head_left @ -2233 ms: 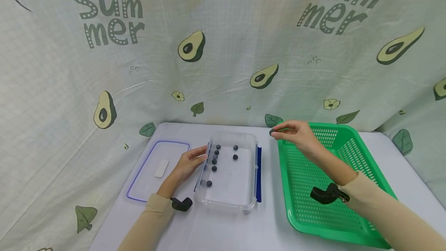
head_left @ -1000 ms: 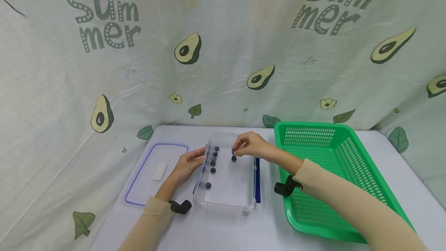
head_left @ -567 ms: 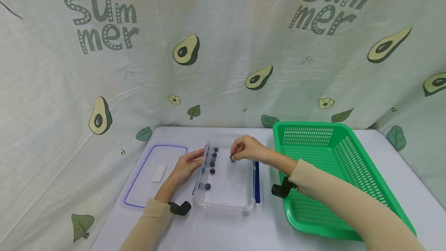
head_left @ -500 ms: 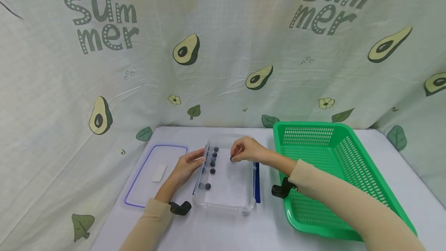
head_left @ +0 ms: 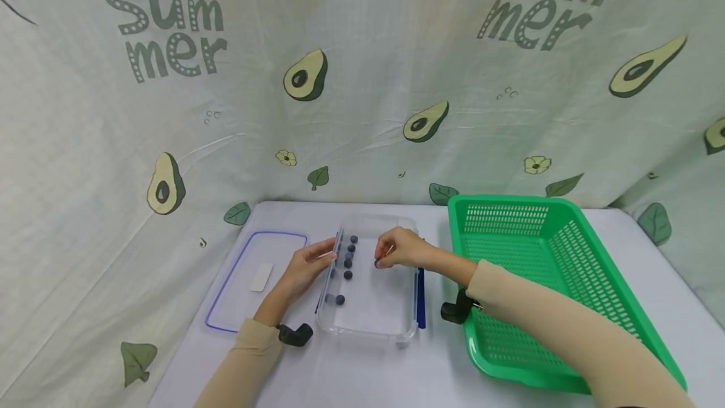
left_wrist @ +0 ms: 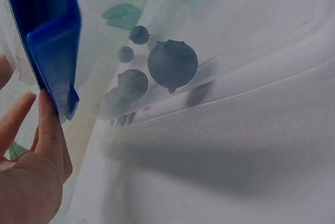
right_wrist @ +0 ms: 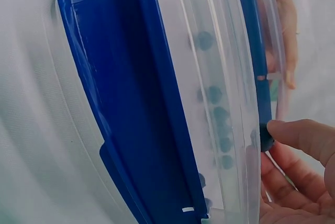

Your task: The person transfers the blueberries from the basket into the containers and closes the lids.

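Inside a clear plastic box, several dark blueberries lie in a line along the left wall. My right hand reaches into the box and pinches another blueberry between thumb and fingers, low over its floor. Two more blueberries show nearby through the box wall in the right wrist view; my hand hides them in the head view. My left hand rests its extended fingers against the box's left side, beside a blue side latch hanging down there.
A green perforated basket stands right of the box. Flat on the table's left lies a clear lid with a blue seal, with a white rectangle on it. An avocado-print curtain hangs behind the table.
My right hand has moved left from the basket's edge into the box with a blueberry, then slightly toward me along the right-hand row. My left hand has stayed at the box's side.
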The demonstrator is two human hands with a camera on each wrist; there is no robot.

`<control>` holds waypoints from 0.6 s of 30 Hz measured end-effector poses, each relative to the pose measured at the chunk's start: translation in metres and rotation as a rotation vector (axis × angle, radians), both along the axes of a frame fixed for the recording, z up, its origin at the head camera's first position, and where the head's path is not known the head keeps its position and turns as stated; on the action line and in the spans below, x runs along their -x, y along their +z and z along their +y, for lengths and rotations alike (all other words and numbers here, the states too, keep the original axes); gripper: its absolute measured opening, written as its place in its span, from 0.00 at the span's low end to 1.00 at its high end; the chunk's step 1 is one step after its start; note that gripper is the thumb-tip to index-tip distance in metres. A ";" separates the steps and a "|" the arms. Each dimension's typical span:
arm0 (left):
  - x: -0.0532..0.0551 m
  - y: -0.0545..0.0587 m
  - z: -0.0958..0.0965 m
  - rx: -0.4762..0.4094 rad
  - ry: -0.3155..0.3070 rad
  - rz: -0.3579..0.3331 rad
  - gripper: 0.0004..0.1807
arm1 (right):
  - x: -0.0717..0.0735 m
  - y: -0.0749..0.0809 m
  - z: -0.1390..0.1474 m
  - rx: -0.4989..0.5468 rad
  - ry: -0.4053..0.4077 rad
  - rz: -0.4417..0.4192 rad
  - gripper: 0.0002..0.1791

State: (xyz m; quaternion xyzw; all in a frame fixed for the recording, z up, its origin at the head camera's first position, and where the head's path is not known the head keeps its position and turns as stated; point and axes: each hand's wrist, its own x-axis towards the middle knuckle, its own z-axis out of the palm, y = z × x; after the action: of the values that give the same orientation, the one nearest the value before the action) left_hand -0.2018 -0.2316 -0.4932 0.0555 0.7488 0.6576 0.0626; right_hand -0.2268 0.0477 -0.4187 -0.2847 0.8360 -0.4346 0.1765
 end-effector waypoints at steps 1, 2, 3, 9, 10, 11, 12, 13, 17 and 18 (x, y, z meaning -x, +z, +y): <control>0.000 0.001 0.000 -0.005 0.000 -0.012 0.29 | 0.000 0.000 0.000 0.000 0.002 0.000 0.06; 0.000 0.002 0.001 -0.009 -0.003 -0.021 0.29 | 0.000 0.000 0.001 0.001 0.004 0.001 0.06; 0.001 0.003 0.001 -0.013 -0.002 -0.032 0.28 | 0.000 0.001 0.002 0.003 0.005 0.001 0.05; 0.004 0.004 0.004 -0.023 0.001 -0.051 0.27 | 0.002 0.004 0.006 0.024 -0.007 0.004 0.04; 0.004 0.004 0.004 -0.025 0.001 -0.051 0.28 | 0.002 0.005 0.006 0.027 -0.011 0.000 0.04; 0.004 0.004 0.004 -0.019 0.002 -0.050 0.28 | 0.002 0.007 0.007 0.030 -0.020 -0.008 0.04; 0.004 0.004 0.004 -0.024 0.000 -0.052 0.28 | 0.002 0.008 0.008 0.033 -0.028 -0.015 0.04; 0.003 0.005 0.005 -0.021 -0.001 -0.053 0.28 | 0.002 0.009 0.009 0.039 -0.032 -0.020 0.04; 0.000 0.007 0.003 -0.019 -0.001 -0.066 0.29 | 0.000 0.015 0.014 0.063 -0.057 -0.035 0.05; 0.000 0.007 0.003 -0.015 -0.004 -0.070 0.29 | 0.000 0.017 0.016 0.076 -0.063 -0.038 0.05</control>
State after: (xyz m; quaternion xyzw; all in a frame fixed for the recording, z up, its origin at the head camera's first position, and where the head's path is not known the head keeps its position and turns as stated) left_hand -0.2016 -0.2289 -0.4857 0.0341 0.7410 0.6646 0.0897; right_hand -0.2269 0.0636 -0.4021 -0.2562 0.8241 -0.4765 0.1676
